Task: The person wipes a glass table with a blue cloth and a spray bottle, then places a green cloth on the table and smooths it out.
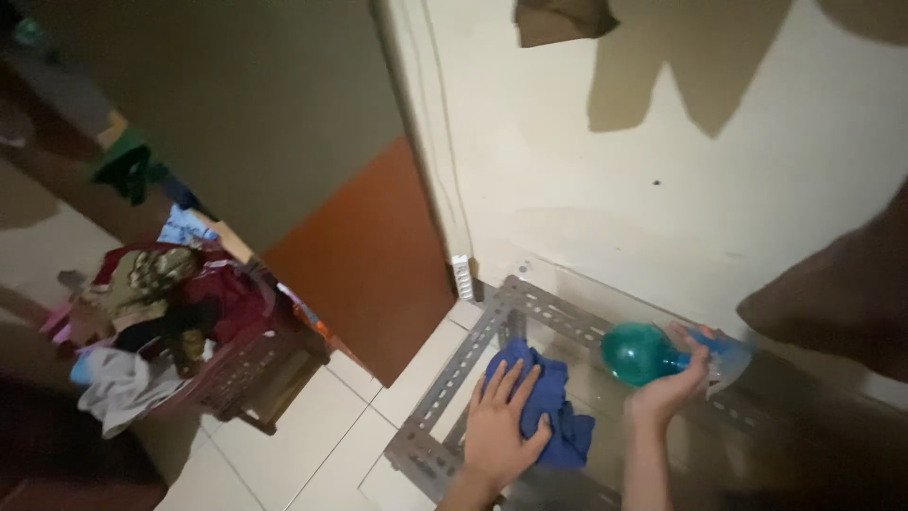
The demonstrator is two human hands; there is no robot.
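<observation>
The person's left hand [499, 426] lies flat, fingers spread, pressing on a crumpled blue cloth [549, 402] that sits on the glass top of a shelf framed in slotted grey metal angle [452, 383]. The right hand [673, 383] is closed around the neck of a teal spray bottle [648, 353], which is held on its side just above the glass, round body pointing toward the cloth and the pale trigger head toward the wall. Bottle and cloth are near each other but not touching.

The shelf stands against a cream wall [662, 170], its corner over a pale tiled floor [312, 445]. Left of it, a rust-orange panel [369, 274] leans by the wall's edge. Further left, a dark red plastic laundry basket [251, 374] is heaped with mixed clothes [151, 303], some spilling over its side. A dark blurred shape fills the right edge of the view; I cannot tell what it is.
</observation>
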